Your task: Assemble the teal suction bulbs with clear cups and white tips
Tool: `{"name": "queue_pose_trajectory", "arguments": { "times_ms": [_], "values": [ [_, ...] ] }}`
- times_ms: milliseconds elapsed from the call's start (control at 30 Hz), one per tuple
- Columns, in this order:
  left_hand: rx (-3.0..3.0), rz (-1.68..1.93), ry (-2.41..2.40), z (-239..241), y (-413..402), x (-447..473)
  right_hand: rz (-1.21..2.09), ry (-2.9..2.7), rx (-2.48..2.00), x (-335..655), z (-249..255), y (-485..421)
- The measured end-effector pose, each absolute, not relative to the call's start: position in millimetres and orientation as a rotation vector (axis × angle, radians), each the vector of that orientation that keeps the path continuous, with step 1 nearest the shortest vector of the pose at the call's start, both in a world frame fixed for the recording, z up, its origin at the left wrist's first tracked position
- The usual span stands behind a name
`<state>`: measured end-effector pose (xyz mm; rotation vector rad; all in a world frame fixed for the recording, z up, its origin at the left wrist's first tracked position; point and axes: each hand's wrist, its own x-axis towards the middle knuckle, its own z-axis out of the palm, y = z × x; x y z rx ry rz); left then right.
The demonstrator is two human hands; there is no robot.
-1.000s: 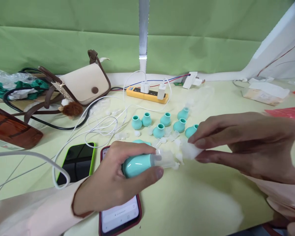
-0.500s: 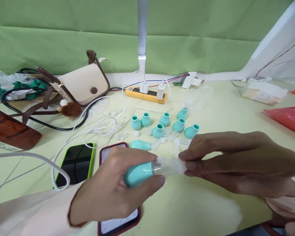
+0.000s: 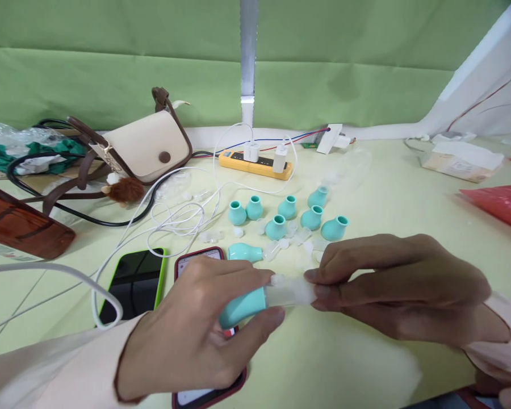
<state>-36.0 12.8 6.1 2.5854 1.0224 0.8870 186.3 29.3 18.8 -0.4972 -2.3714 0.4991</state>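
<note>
My left hand (image 3: 196,318) is wrapped round a teal squeeze bulb (image 3: 243,307), thumb and forefinger along its neck. From the bulb's mouth a clear plastic tube (image 3: 283,294) points right, with a small nub on its upper side. My right hand (image 3: 392,289) pinches a frosted white tip (image 3: 307,291) at the tube's far end; the fingertips partly cover it. Just beyond my hands, another teal bulb (image 3: 243,251) lies on its side, in line with a clear tube piece (image 3: 272,250). Several more teal bulbs (image 3: 276,228) with open mouths stand behind it.
Loose clear parts (image 3: 300,236) lie among the bulbs. Two phones, one green-edged (image 3: 132,278) and one red-edged (image 3: 200,253), are near my left hand. White cables (image 3: 183,218) loop toward a yellow power strip (image 3: 255,166). A cream handbag (image 3: 147,145) stands back left.
My right hand has shifted slightly left with the white tip, toward the bulb. My left hand keeps its hold, and the bulb sits a little differently in it.
</note>
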Motion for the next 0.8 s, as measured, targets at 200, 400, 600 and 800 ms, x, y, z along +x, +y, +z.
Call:
{"name": "queue_pose_trajectory", "arguments": {
  "times_ms": [200,400,600,800],
  "values": [
    [2.587,0.913,0.867,8,13,-37,0.584,-2.182,-0.421,184,4,28],
    [2.547,0.928,0.798,14,13,-35,0.621,-2.13,-0.345,185,0,25],
    [2.16,0.723,0.939,13,7,-33,0.637,-2.117,-0.491,182,21,26],
    [1.459,0.573,1.047,11,8,-31,0.943,-1.966,-0.605,181,22,32]
  ]
}}
